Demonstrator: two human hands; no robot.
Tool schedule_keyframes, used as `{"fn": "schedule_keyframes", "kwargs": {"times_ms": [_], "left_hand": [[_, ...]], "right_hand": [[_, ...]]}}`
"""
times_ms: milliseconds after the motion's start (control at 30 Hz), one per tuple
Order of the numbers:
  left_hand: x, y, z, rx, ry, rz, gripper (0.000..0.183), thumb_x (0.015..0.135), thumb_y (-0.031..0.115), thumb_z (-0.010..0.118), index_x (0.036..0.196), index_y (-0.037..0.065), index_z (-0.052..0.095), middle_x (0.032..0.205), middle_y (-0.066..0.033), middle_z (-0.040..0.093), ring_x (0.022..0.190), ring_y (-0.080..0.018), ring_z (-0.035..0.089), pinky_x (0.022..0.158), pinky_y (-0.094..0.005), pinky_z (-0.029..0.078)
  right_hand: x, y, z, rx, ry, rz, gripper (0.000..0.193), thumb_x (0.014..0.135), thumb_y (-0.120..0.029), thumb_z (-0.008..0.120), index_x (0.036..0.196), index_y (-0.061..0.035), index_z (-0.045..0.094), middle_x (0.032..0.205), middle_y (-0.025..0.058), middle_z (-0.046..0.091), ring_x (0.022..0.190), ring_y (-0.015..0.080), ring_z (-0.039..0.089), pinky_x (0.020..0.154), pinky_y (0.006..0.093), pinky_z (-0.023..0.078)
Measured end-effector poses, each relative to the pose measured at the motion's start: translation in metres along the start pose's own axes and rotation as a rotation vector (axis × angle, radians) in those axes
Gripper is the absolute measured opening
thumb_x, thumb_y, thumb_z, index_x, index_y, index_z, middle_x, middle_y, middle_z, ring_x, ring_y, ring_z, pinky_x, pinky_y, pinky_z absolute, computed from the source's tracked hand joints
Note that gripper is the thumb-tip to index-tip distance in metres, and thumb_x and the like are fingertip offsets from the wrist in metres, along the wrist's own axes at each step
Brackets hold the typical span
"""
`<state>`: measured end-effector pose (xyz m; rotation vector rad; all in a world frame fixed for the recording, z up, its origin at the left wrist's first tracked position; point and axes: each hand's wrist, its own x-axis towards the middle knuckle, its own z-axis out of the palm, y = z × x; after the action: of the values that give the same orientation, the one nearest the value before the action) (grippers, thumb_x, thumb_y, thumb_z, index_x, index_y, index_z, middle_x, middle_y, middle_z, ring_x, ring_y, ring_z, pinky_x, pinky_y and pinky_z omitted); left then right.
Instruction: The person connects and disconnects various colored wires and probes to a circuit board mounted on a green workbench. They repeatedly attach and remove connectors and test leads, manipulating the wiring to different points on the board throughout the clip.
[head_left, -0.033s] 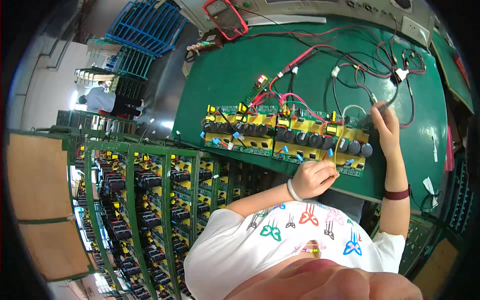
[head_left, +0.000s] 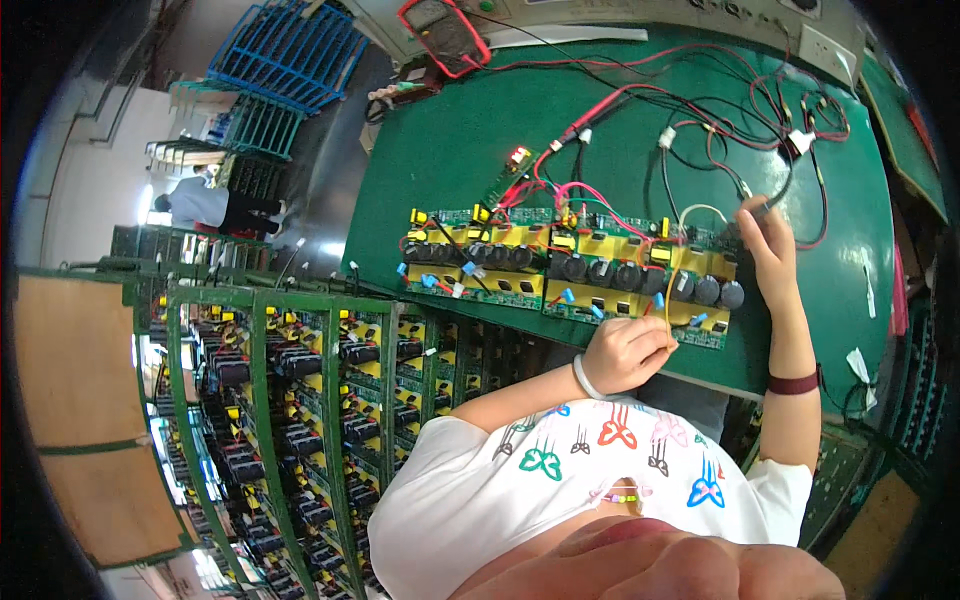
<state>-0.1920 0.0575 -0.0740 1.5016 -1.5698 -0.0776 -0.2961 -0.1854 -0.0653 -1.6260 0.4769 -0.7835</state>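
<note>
Two green circuit boards stand end to end near the table's front edge: a left board (head_left: 480, 285) and a right board (head_left: 590, 300). Both carry black round capacitors, yellow parts and blue parts. At the right board's front edge, my left hand (head_left: 630, 355) is closed, pinching a thin yellow wire (head_left: 671, 295) that runs up over the board. My right hand (head_left: 770, 250) is at the board's right end, its fingers closed around a black cable (head_left: 790, 185). The exact grip there is partly hidden. Pink and red wires join the boards to a small board (head_left: 512, 175) with a lit red display.
On the green table (head_left: 450, 130) lie tangled red and black leads (head_left: 700, 95) and a red-edged multimeter (head_left: 445, 38). A grey instrument panel (head_left: 660, 15) lines the back. To the left stands a green rack (head_left: 260, 390) full of similar boards. Another person (head_left: 200, 203) is far left.
</note>
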Motion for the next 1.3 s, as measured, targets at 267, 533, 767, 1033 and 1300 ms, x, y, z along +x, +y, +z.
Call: {"fn": "schedule_keyframes", "kwargs": {"times_ms": [267,533,767,1033,1300], "left_hand": [[-0.002,-0.003,0.003,0.033,-0.013,0.039,0.022,0.071,0.001,0.081,0.088,0.006,0.068,0.087,-0.0089,0.068,0.07,-0.024,0.069,0.06,-0.0335,0.055],[0.0,-0.004,0.004,0.028,0.009,0.062,0.022,0.07,-0.002,0.08,0.087,0.005,0.068,0.085,-0.0092,0.067,0.068,-0.0236,0.068,0.06,-0.0319,0.055],[-0.003,-0.005,0.006,0.025,0.011,0.052,0.021,0.07,0.0,0.08,0.086,0.006,0.067,0.085,-0.0087,0.067,0.069,-0.0235,0.068,0.059,-0.0327,0.054],[-0.006,-0.005,0.005,0.048,0.002,0.032,0.018,0.074,0.005,0.079,0.086,0.008,0.066,0.088,-0.0068,0.068,0.068,-0.0236,0.067,0.058,-0.0335,0.052],[-0.004,-0.001,0.001,0.014,0.043,0.046,0.015,0.076,0.006,0.079,0.083,0.006,0.066,0.088,-0.009,0.068,0.067,-0.0253,0.068,0.058,-0.0346,0.054]], "right_hand": [[0.0,-0.005,0.006,0.011,-0.113,0.044,0.018,0.101,-0.02,0.059,0.099,-0.0015,0.059,0.081,-0.0037,0.053,0.074,0.0046,0.045,0.065,0.0218,0.038],[0.002,-0.003,0.004,-0.035,-0.14,0.062,0.019,0.1,-0.021,0.059,0.1,-0.0017,0.059,0.081,-0.0025,0.056,0.073,0.0056,0.046,0.065,0.0229,0.039],[0.001,-0.002,0.003,-0.064,-0.131,0.073,0.018,0.1,-0.021,0.06,0.099,-0.0025,0.059,0.08,-0.002,0.055,0.074,0.0061,0.047,0.066,0.0234,0.04],[0.002,0.007,0.003,-0.118,-0.09,0.04,0.016,0.1,-0.017,0.058,0.095,-0.0019,0.057,0.076,-0.0022,0.052,0.07,0.0063,0.045,0.062,0.0238,0.038],[0.001,0.003,0.004,-0.125,-0.094,0.026,0.012,0.099,-0.013,0.059,0.095,-0.0008,0.059,0.076,-0.0002,0.057,0.072,0.0083,0.052,0.065,0.0256,0.043]]}}
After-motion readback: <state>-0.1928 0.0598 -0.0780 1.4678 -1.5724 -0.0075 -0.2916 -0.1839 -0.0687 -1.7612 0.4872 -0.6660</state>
